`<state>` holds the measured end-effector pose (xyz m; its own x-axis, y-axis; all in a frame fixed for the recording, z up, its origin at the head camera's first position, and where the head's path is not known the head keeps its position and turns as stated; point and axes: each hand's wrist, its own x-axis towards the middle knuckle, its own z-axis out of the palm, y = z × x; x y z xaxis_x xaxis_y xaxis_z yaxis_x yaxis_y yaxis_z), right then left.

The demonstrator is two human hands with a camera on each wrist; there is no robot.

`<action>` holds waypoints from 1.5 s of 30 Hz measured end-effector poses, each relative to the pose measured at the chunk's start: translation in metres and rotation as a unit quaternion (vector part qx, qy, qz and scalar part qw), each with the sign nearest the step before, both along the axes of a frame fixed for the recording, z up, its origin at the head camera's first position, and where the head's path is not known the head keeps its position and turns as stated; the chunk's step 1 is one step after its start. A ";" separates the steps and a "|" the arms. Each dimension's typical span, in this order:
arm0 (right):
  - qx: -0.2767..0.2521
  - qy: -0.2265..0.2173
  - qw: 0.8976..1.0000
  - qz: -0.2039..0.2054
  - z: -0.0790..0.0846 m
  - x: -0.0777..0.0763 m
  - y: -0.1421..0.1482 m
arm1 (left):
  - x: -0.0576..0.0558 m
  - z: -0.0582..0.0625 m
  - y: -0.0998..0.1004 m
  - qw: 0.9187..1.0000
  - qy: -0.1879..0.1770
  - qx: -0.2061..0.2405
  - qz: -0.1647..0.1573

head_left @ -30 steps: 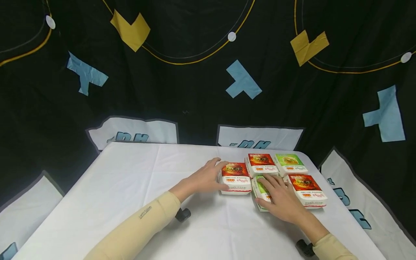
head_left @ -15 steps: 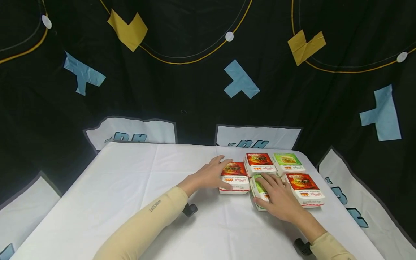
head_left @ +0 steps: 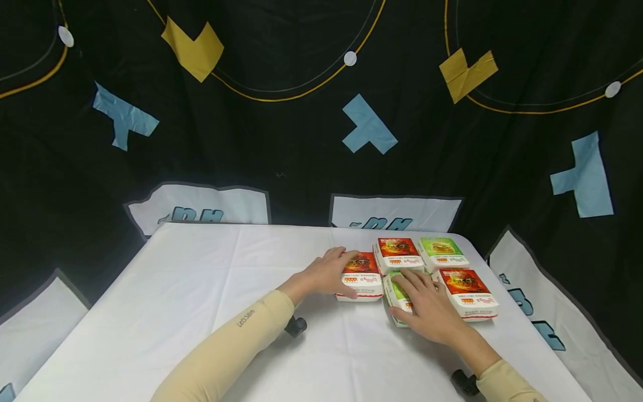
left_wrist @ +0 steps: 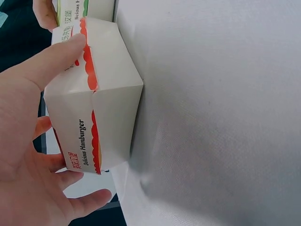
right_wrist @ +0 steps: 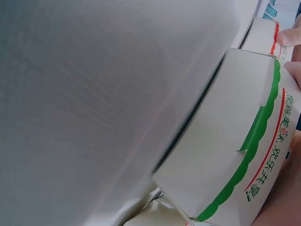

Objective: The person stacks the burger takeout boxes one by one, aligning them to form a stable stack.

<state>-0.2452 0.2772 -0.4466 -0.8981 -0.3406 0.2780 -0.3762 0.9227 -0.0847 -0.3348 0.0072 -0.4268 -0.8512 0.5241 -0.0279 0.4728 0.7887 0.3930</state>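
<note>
My left hand (head_left: 326, 274) holds the near-left red-topped hamburger box (head_left: 363, 282) from its left side. In the left wrist view, the thumb (left_wrist: 66, 56) presses the printed side of this box (left_wrist: 113, 122), while the other fingers are spread around its far end. My right hand (head_left: 429, 307) rests over a green-topped hamburger box (head_left: 399, 298), its fingers spread across the lid and thumb at the left edge. Much of that lid is hidden under the hand. The right wrist view shows the green box's (right_wrist: 225, 127) white side and scalloped green band; only bits of hand show there.
Behind stand another red-topped box (head_left: 399, 254) and a green-topped box (head_left: 443, 252). A further red-topped box (head_left: 467, 293) sits right of my right hand. All are on a white-covered table (head_left: 281, 363). A black curtain (head_left: 281, 145) hangs behind.
My left hand has moved slightly right, closing in on the near-left red box. The right hand stays on the green box. The head view has shifted a little.
</note>
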 end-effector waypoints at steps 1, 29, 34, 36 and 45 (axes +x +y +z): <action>0.000 0.002 1.000 0.000 0.000 0.000 0.000 | 0.000 0.000 0.000 1.000 0.002 -0.001 0.001; -0.003 0.006 1.000 0.000 0.003 0.003 -0.004 | 0.008 0.008 -0.023 0.999 0.007 -0.029 0.013; -0.004 0.009 1.000 0.002 0.002 0.004 -0.004 | 0.009 0.008 -0.029 0.999 0.003 -0.035 0.018; -0.004 0.010 1.000 0.004 0.002 0.004 -0.003 | 0.009 0.007 -0.032 0.999 0.004 -0.036 0.019; 0.001 0.016 1.000 0.004 0.002 0.005 -0.004 | 0.010 0.006 -0.042 0.999 0.010 -0.040 0.020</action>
<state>-0.2406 0.2732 -0.4445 -0.8860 -0.3484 0.3061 -0.3861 0.9197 -0.0709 -0.3251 -0.0352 -0.4213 -0.8723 0.4863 -0.0504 0.4474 0.8355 0.3190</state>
